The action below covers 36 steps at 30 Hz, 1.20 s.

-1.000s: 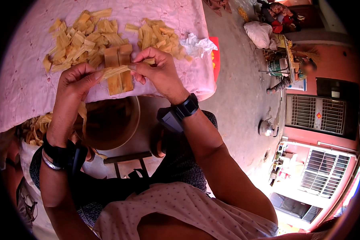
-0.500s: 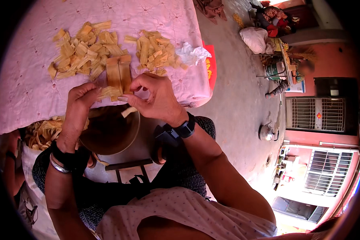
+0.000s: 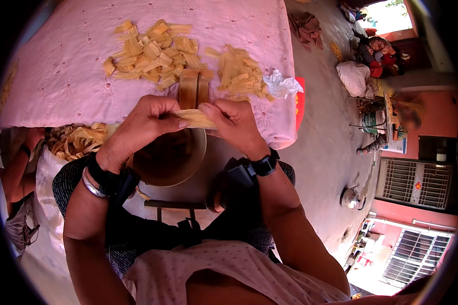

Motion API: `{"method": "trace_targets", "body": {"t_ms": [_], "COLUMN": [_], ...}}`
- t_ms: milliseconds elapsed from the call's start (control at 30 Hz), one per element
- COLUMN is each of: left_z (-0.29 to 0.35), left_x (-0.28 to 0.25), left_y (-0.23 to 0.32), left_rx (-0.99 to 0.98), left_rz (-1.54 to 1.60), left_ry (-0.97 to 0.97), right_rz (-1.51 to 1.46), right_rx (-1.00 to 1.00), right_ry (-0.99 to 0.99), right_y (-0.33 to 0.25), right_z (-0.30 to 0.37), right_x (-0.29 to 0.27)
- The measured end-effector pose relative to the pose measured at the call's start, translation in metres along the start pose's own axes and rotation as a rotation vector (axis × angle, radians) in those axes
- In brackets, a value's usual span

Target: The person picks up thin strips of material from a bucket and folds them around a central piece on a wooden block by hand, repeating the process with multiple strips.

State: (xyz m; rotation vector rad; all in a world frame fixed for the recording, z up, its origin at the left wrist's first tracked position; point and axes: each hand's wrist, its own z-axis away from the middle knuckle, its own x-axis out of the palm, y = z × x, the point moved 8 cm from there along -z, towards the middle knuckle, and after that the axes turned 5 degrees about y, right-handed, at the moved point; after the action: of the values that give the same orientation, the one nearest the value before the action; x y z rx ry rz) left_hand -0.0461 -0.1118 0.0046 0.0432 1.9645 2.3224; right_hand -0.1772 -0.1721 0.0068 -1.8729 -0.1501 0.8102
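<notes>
A flat, pale yellow dried strip [image 3: 197, 119] is stretched sideways between my two hands at the near table edge. My left hand [image 3: 145, 123] pinches its left end, thumb on top. At the other end, my right hand [image 3: 238, 123] grips it between thumb and fingers. Just beyond the strip a brown wooden block with a dark groove [image 3: 189, 89] rests on the pink cloth, its near end hidden by my hands. Cut strip pieces form a larger pile [image 3: 155, 53] at its left and a smaller pile [image 3: 243, 71] at its right.
Below my hands sits a round basin [image 3: 198, 158], its inside dark. Long strips [image 3: 79, 141] fill a sack at the left, near another person's arm [image 3: 16, 175]. Crumpled white plastic [image 3: 281, 85] lies by the table's right edge. A metal kettle [image 3: 349, 198] stands on the floor.
Both hands have come together and now hold one strip level between them. A small piece by my right thumb is no longer seen. The whole view has shifted, moving the table rightward.
</notes>
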Motion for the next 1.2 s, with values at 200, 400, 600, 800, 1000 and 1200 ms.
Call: {"method": "trace_targets", "body": {"t_ms": [200, 400, 600, 800, 1000, 1200], "left_z": [0.0, 0.002, 0.001, -0.001, -0.006, -0.003], "left_x": [0.009, 0.008, 0.01, -0.008, 0.002, 0.015], "left_y": [-0.015, -0.008, -0.005, -0.037, -0.029, -0.041], "left_rx": [-0.072, 0.156, 0.137, -0.088, -0.027, -0.178], "left_rz": [0.19, 0.03, -0.495, 0.288, 0.705, 0.596], "left_ry": [0.126, 0.352, 0.498, 0.439, 0.263, 0.103], "right_rz": [-0.71, -0.497, -0.665, -0.266, -0.618, -0.543], "right_rx": [0.29, 0.327, 0.451, 0.054, 0.3, 0.356], "right_ry": [-0.263, -0.237, -0.438, -0.077, 0.009, -0.061], "right_y": [-0.014, 0.003, 0.007, -0.021, 0.005, 0.016], "right_z": [0.01, 0.01, 0.024, 0.016, 0.009, 0.006], "right_x": [0.021, 0.031, 0.051, 0.039, 0.028, 0.029]}}
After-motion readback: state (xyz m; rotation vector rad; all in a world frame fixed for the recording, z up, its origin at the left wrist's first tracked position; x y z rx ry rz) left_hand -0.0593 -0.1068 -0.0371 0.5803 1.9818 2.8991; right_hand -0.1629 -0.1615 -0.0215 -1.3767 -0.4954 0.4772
